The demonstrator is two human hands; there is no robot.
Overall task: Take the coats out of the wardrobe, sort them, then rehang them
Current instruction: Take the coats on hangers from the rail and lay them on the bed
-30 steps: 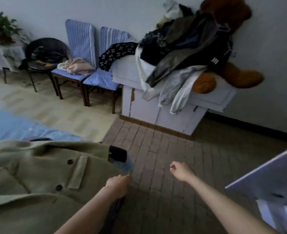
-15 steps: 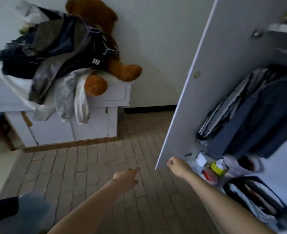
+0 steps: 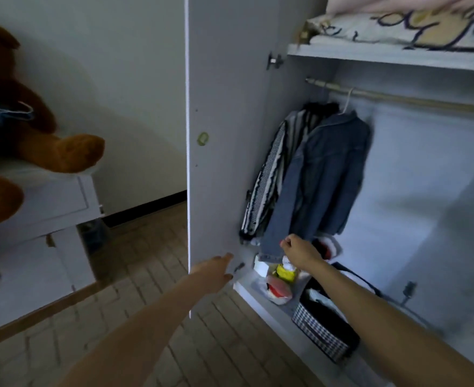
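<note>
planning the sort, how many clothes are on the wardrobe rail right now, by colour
blue denim jacket: 1
black and white striped garment: 1
dark garment, mostly hidden behind them: 1
total: 3 on the rail, as far as the view shows

Wardrobe floor (image 3: 247, 286) carries a white box (image 3: 260, 268), yellow packet (image 3: 285, 272) and red-white bag (image 3: 277, 289) below the right hand's fingers (image 3: 286, 243); checked basket (image 3: 321, 335) beside them.
</note>
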